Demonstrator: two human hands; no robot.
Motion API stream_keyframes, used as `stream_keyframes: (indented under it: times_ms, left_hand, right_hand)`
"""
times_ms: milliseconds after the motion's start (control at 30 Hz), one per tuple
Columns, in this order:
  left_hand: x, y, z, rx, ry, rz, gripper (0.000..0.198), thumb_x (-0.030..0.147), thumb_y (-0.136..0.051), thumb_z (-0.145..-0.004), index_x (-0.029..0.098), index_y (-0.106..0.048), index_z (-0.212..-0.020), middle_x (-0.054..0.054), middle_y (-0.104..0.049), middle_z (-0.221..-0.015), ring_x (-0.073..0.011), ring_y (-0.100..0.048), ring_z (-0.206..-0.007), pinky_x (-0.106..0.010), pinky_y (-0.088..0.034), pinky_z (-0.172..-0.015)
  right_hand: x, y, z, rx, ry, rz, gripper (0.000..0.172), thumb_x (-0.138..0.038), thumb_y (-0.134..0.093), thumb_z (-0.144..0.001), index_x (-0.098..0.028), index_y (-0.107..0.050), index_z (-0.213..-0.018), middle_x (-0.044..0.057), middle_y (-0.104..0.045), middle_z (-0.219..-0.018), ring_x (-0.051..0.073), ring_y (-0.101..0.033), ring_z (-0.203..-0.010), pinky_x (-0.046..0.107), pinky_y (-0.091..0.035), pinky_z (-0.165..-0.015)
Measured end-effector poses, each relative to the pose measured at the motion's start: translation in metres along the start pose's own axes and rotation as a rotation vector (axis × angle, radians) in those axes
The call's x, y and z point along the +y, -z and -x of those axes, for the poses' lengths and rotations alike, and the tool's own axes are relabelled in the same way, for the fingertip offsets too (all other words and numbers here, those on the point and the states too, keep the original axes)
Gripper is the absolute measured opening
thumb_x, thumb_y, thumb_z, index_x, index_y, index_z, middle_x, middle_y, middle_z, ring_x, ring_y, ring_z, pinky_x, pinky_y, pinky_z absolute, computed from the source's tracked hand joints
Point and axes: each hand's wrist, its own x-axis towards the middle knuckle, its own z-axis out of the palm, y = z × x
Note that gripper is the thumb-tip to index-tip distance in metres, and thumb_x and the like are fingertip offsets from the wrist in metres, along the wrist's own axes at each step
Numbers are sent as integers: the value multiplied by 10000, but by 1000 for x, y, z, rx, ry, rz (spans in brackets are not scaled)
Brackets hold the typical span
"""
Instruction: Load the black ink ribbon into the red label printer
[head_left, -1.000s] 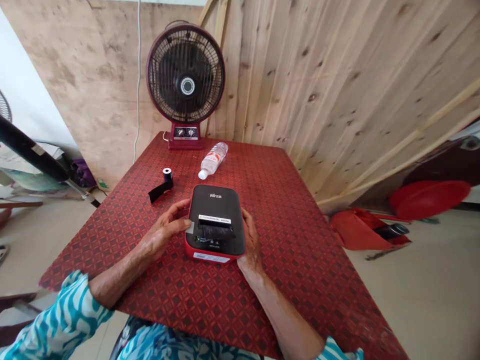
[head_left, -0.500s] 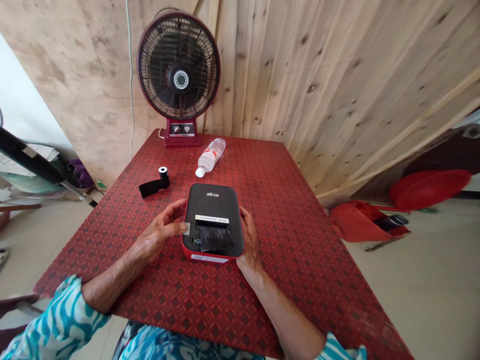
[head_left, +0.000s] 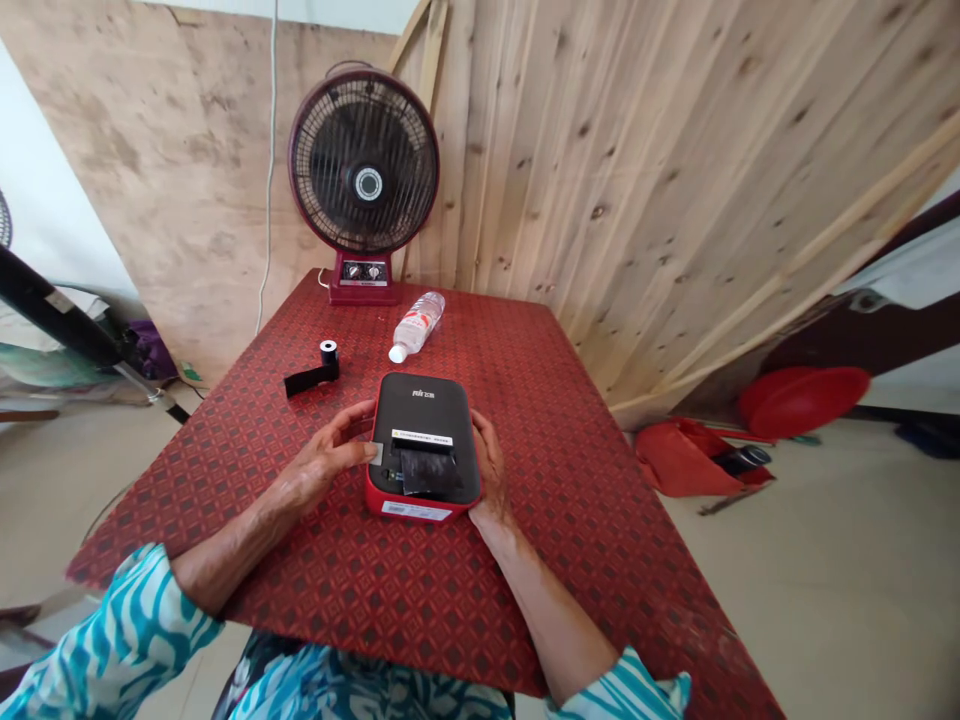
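A small label printer (head_left: 424,412) with a black top and red sides stands on the patterned red table (head_left: 330,590). Dark film or paper (head_left: 429,472) sticks out of its slot. My left hand (head_left: 330,462) grips the printer's left side, its thumb on the grey tab (head_left: 376,454) at the edge. Around the right side wraps my right hand (head_left: 491,474), its fingers partly hidden behind the casing. Beyond the printer, to the left, a black ribbon roll (head_left: 328,353) stands upright with a loose strip (head_left: 311,380) trailing from it.
A clear plastic bottle (head_left: 417,326) with a white cap lies on its side behind the printer. At the table's far edge stands a dark red fan (head_left: 367,185) against the wooden wall (head_left: 570,150). A red bag (head_left: 679,455) rests on the floor to the right.
The camera view has shifted slightly, so the fan sits lower in the picture. Both hands keep their places on the printer.
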Motion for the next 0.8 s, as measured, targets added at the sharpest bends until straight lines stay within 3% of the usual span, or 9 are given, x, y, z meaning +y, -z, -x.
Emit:
stream_keyframes:
  times_ms: [167,400,633,800]
  left_hand:
    - [-1,-1,0,1,-2,16,624,249,-709,-681,206,-518,-1273,-106,-573,-1311,-321,-462,-1271,-448,-414,-994]
    - [-3,-5,0,28,-10,59,619,221,-686,-660,198,-526,-1257,-102,-560,-1331,-306,-444,-1286,-440,-376,-1028]
    - [1,-5,-1,31,6,49,641,221,-691,-623,181,-542,-1245,-122,-596,-1281,-326,-478,-1247,-453,-407,-984]
    - [2,-6,0,38,-11,19,614,222,-679,-642,183,-550,-1241,-119,-588,-1289,-325,-472,-1251,-441,-410,-978]
  right_hand:
    - [-6,2,8,13,120,5,391,-478,-483,-865,-262,-594,-1171,40,-598,-1273,220,-511,-1200,416,-340,-1047]
    - [6,-8,11,65,-74,-107,454,-517,-502,-816,-245,-575,-1172,52,-630,-1216,229,-574,-1103,403,-428,-925]
    - [-4,-9,14,40,-52,-32,408,-498,-486,-829,-240,-611,-1120,39,-673,-1125,222,-595,-1041,378,-444,-894]
    - [4,-7,12,45,-60,-28,382,-486,-501,-830,-243,-620,-1100,36,-675,-1116,227,-587,-1064,382,-435,-909]
